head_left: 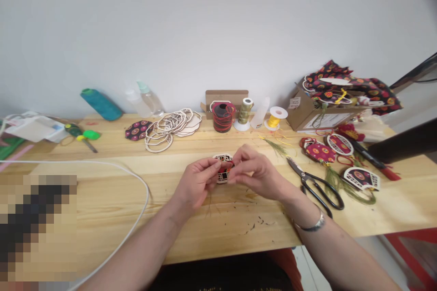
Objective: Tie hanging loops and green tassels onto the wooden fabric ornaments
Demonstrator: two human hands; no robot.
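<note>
My left hand (pixel 201 176) is closed in a pinch, with thin threads trailing from beneath it onto the wooden table. Facing it, my right hand (pixel 257 170) has thumb and fingertips pinched together; whatever lies between them is too small to make out. Between and just beyond the fingertips is a small ornament (pixel 223 176), a pale cut-out lattice frame over dark and red patterned cloth. Fingers of both hands cover parts of its edges. Black-handled scissors (pixel 314 184) lie open to the right of my right forearm.
Finished ornaments (pixel 361 178) with green tassels lie at right, below a cardboard box (pixel 303 111) of patterned cloth. Along the back stand a red cord spool (pixel 222 120), a yellow spool (pixel 273 120) and wooden frames (pixel 170 127). A white cable (pixel 145 186) curves across the left.
</note>
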